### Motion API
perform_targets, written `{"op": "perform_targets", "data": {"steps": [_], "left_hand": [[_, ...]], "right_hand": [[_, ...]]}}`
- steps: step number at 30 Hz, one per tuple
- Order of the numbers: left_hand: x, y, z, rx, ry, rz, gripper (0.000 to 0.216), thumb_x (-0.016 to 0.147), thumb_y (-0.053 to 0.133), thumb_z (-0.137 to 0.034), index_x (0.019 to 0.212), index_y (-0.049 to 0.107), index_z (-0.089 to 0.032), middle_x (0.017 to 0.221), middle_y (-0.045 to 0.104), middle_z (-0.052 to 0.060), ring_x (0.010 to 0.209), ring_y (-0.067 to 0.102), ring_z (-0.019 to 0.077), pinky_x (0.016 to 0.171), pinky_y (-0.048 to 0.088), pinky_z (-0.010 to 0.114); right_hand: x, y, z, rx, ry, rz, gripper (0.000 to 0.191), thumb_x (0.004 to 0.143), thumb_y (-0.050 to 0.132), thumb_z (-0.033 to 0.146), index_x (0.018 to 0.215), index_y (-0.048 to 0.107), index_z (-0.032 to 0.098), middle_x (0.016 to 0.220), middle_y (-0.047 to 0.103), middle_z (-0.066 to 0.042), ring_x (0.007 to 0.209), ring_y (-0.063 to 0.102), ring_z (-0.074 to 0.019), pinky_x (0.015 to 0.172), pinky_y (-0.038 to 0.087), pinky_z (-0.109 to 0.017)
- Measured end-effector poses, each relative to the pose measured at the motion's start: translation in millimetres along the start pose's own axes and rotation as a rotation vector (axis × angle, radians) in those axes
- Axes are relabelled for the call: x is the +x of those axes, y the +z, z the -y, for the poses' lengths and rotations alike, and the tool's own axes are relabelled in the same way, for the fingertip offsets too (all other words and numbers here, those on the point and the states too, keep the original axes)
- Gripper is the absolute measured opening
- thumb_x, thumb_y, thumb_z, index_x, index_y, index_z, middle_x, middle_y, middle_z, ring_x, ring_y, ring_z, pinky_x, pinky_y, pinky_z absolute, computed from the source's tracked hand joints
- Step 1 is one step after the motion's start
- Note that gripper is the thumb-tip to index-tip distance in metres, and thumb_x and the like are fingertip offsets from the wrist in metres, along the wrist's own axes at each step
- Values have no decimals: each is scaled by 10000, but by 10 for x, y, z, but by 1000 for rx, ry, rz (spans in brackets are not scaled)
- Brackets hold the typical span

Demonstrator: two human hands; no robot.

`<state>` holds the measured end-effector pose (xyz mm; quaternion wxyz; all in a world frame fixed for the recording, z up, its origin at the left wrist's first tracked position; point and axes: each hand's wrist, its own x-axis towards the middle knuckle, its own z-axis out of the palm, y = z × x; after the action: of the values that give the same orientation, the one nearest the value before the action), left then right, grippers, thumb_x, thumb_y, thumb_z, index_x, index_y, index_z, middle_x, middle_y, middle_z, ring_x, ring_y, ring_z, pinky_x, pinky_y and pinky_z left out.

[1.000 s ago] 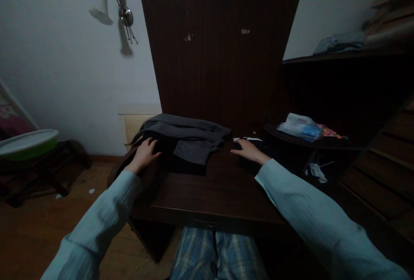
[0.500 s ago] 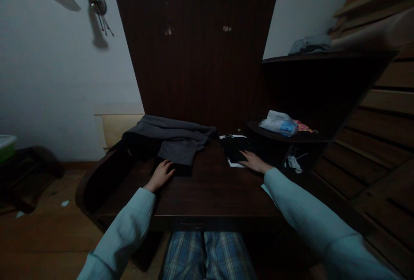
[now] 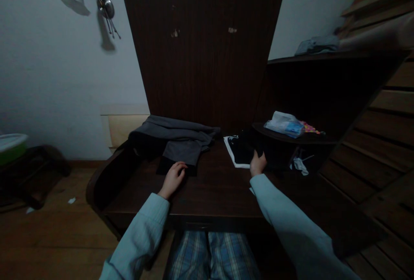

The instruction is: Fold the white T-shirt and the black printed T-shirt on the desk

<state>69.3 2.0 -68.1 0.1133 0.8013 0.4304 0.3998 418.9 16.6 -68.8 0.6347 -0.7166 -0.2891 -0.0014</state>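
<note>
Two pale-sleeved arms reach over a dark, smooth wooden desk [image 3: 213, 189] backed by a tall grained panel [image 3: 203, 47], white plaster wall at ten o'clock. Left hand [image 3: 174, 177] rests flat, fingers loosely together, touching the soft grey folded garment [image 3: 176, 140] at eleven o'clock. Right hand [image 3: 258, 164] grips the edge of a black, white-trimmed cloth [image 3: 241, 152] at one o'clock, beside a rounded shelf [image 3: 291, 138] bearing a crinkled plastic bag [image 3: 284, 124].

A dark wooden desk [image 3: 213, 191] is seen against the wall, with a grey folded garment [image 3: 174, 137] laid across its far left corner and a black-and-white cloth [image 3: 239, 152] spread at far right. A plastic packet [image 3: 284, 124] is kept on a small round shelf [image 3: 293, 140] further right.
</note>
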Motion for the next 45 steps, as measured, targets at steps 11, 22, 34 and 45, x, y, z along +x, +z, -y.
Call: {"op": "perform_targets", "data": {"steps": [11,22,34,45], "left_hand": [[3,5,-122,-255,-274,84,382,834,378,-363,1124,506,-149,1089,619,81,1009,568,184,873,432,300],[36,-101,-61,24,-273,-352,382,852,325,-420,867,612,-168,904,607,74,906,552,191,844,425,320],[88,19,-157,247,-272,-144,182,737,571,-296,818,679,-174,973,607,96,960,535,254,839,410,402],[40,255,-520,-638,-258,505,218,652,581,-199,829,698,-153,877,704,40,876,615,210,835,453,325]], "right_hand": [[-1145,-18,450,157,-922,1042,349,711,593,383,1015,613,214,972,654,-69,924,582,-223,841,438,-358],[-1189,20,481,195,-552,899,287,861,342,362,863,591,218,690,608,-23,688,585,-162,656,431,-271],[-1186,114,508,98,-412,1044,320,830,379,398,680,582,201,565,582,14,547,544,-125,573,382,-231],[-1059,238,401,336,20,984,430,710,529,474,1038,543,198,954,636,-71,839,605,-168,705,465,-274]]}}
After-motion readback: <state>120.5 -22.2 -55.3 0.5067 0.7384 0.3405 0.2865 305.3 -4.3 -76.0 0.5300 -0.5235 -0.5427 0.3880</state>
